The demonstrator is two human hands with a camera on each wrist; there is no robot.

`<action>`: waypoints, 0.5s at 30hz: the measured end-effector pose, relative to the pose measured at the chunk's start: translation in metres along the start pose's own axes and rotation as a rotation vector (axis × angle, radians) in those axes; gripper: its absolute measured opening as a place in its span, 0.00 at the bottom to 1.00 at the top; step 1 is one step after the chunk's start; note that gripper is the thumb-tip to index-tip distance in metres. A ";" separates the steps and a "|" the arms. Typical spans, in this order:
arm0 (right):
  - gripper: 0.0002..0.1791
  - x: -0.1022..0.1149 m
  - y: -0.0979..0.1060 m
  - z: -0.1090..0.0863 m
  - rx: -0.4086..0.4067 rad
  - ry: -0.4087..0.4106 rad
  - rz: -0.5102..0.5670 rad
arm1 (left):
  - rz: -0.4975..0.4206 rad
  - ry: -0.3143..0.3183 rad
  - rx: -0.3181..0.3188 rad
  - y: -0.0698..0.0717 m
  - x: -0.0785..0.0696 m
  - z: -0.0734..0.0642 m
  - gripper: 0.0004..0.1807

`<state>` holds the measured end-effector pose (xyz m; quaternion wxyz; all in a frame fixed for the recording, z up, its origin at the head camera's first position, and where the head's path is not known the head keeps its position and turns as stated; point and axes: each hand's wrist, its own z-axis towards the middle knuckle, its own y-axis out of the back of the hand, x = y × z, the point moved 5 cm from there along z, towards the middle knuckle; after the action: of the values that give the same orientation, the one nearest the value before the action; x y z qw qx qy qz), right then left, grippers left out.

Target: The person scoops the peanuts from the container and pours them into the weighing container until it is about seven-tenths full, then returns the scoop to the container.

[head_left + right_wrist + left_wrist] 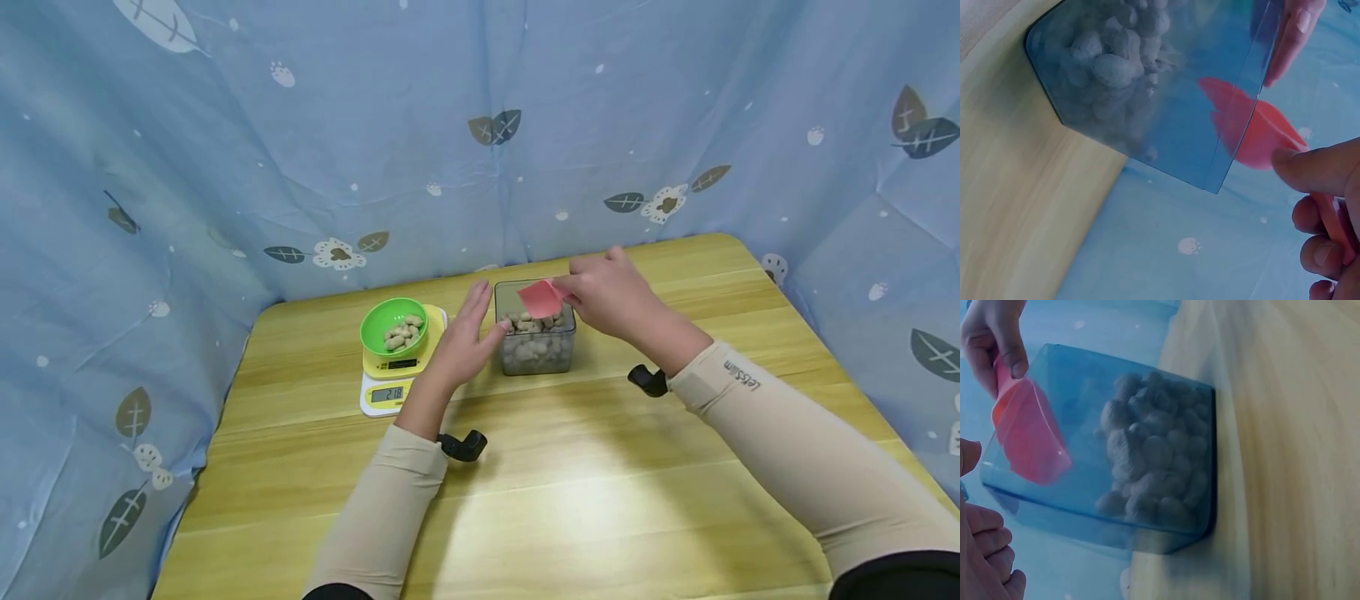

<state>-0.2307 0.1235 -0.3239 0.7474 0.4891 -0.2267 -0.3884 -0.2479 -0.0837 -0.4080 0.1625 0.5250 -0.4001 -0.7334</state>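
My right hand (613,298) grips the handle of a pink scoop (540,300). The scoop's bowl dips just inside the mouth of a clear grey plastic box (557,360), above the peanuts (1157,450) in it. No peanut shows in the scoop. Left of the box is my left hand (459,343), its fingers extended near the rim; whether it touches the wall I cannot tell. A green bowl (370,327) with several peanuts (402,333) stands on a yellow and white kitchen scale (431,337), whose display is lit and seems to read 218.
A wooden table (570,500) carries everything. Blue leaf-print cloth (420,108) hangs behind it and at both sides. Dark wrist cameras (463,446) jut out from both forearms, low over the tabletop.
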 end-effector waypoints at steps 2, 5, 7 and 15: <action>0.11 0.002 0.000 0.001 0.028 0.007 -0.028 | 0.001 -0.007 0.005 -0.003 0.000 0.001 0.39; 0.15 0.006 -0.001 0.004 0.070 0.026 -0.088 | 0.013 -0.013 0.004 -0.007 0.000 0.002 0.39; 0.16 0.008 -0.001 0.006 0.086 0.046 -0.135 | 0.010 -0.014 -0.002 -0.008 0.000 0.002 0.38; 0.06 0.015 -0.011 0.008 0.116 0.113 -0.278 | -0.010 -0.034 0.015 -0.012 0.001 0.003 0.37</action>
<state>-0.2317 0.1040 -0.3313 0.6685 0.5794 -0.1365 -0.4459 -0.2490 -0.0750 -0.4175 0.1480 0.5158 -0.4055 -0.7400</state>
